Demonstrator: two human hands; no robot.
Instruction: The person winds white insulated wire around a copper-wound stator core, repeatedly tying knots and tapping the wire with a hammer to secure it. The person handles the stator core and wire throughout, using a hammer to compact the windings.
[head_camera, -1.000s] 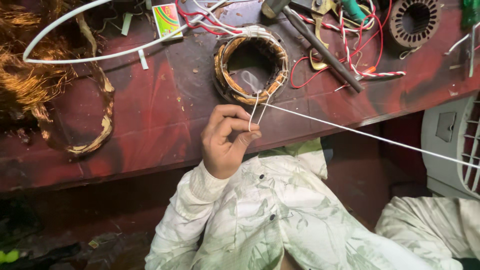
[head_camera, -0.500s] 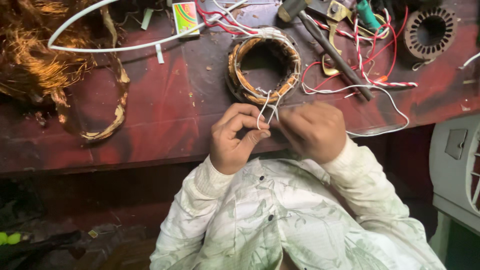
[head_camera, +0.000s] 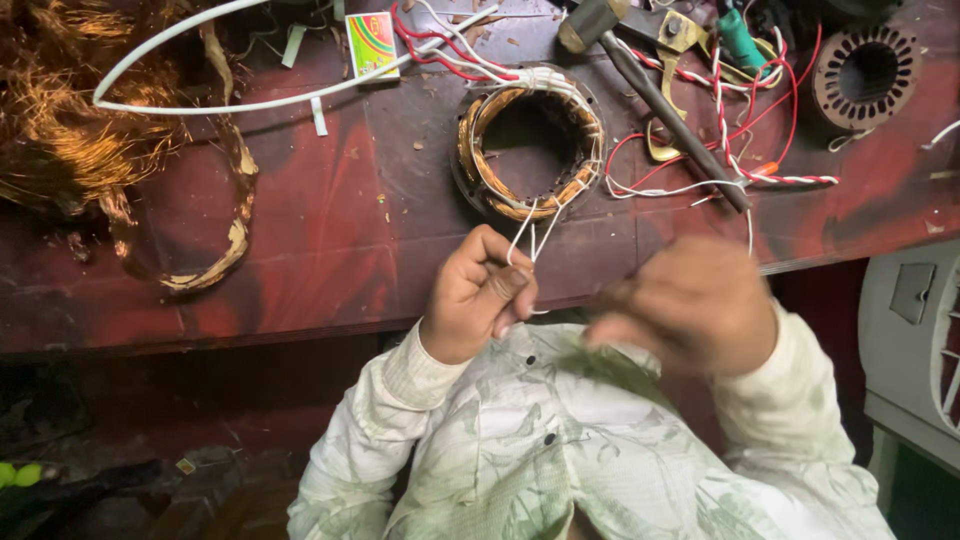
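From the head camera, your left hand (head_camera: 478, 296) sits at the near edge of the worn dark red wooden workbench (head_camera: 330, 230), its fingers pinched shut on a thin white lacing cord (head_camera: 524, 230) that runs up from your fingertips to the round motor stator with copper windings (head_camera: 530, 140). That stator lies flat on the bench just beyond your left hand, near the middle of the scene, with white cord already wrapped over its far rim. Your right hand (head_camera: 690, 300) hovers to the right of the left one, blurred; its fingers look curled, but you cannot tell whether they grip the cord. To the right of the stator lies a hammer with a dark handle (head_camera: 660, 95) among loose red and white wires (head_camera: 740, 130), and a second, bare stator core (head_camera: 865, 75) sits at the far right. At the far left a tangle of old copper wire (head_camera: 70, 120) spreads across the bench, with a long white curved strip (head_camera: 250, 100) beside it.
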